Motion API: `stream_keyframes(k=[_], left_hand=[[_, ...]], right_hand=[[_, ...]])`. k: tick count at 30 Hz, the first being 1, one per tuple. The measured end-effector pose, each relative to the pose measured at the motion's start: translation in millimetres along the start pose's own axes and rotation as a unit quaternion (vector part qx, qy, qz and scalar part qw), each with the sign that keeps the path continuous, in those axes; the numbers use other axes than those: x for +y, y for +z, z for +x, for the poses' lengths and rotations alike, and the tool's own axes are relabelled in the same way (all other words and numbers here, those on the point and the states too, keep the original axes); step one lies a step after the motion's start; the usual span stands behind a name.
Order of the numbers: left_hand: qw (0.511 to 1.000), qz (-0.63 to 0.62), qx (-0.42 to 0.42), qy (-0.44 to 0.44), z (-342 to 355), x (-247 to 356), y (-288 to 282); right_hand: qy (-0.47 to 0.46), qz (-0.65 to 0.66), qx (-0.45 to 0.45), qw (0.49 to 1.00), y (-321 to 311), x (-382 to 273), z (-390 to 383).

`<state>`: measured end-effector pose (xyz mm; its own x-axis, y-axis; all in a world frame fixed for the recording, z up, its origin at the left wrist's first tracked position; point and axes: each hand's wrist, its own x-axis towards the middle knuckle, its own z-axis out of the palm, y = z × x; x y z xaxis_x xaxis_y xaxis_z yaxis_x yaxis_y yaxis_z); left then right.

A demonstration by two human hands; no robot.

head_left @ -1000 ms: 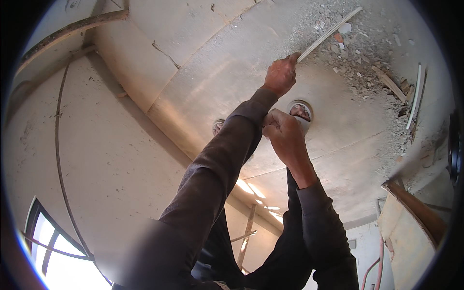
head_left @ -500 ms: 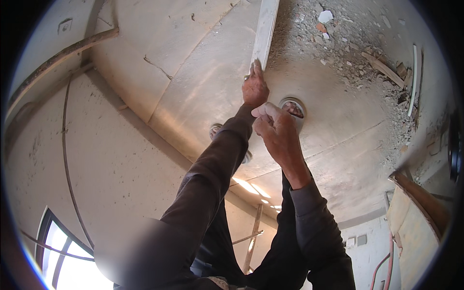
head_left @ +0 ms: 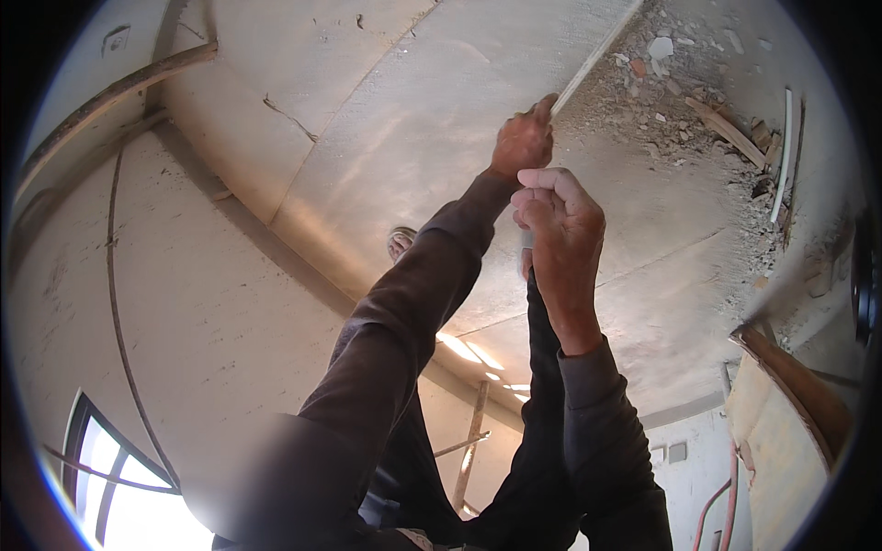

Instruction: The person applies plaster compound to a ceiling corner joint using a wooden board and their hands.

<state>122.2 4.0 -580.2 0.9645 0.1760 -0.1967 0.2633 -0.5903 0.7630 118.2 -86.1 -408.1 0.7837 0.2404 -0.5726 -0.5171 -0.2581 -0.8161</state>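
My left hand (head_left: pixel 524 142) is closed round the near end of a long pale board (head_left: pixel 597 57), which looks like a flat wooden strip. The board slants away to the upper right over the dusty floor, its thin edge toward me, alongside the rubble. My right hand (head_left: pixel 568 241) hovers nearer to me, just right of my left wrist, with its fingers curled in and their tips whitish with dust. Nothing shows in that hand, and it is apart from the board. My sandalled foot (head_left: pixel 401 242) stands left of my left forearm.
Broken plaster and rubble (head_left: pixel 675 101) lie along the right side, with wood scraps (head_left: pixel 730 133) and a white pipe (head_left: pixel 783 156) by the wall. A wooden pole (head_left: pixel 115 101) crosses the upper left. A brown-edged panel (head_left: pixel 781 413) stands at lower right; a window (head_left: pixel 119 477) is lower left.
My left hand has moved right, swinging the board's far end rightward toward the rubble and turning it more edge-on. My right hand has shifted slightly right, its fingers curled.
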Motion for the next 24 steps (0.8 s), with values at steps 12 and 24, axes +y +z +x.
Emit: stream_keyframes(k=[12, 24], left_hand=[[0.986, 0.053, -0.013, -0.158, -81.9, -11.9, -75.3], [0.962, 0.133, 0.092, -0.218, -45.8, -16.4, -261.2]], right_hand=[[0.048, -0.147, -0.132, 0.979, 6.7, 5.2, 2.5], [-0.003, -0.045, -0.13, 0.991, 6.8, -29.2, -49.2]])
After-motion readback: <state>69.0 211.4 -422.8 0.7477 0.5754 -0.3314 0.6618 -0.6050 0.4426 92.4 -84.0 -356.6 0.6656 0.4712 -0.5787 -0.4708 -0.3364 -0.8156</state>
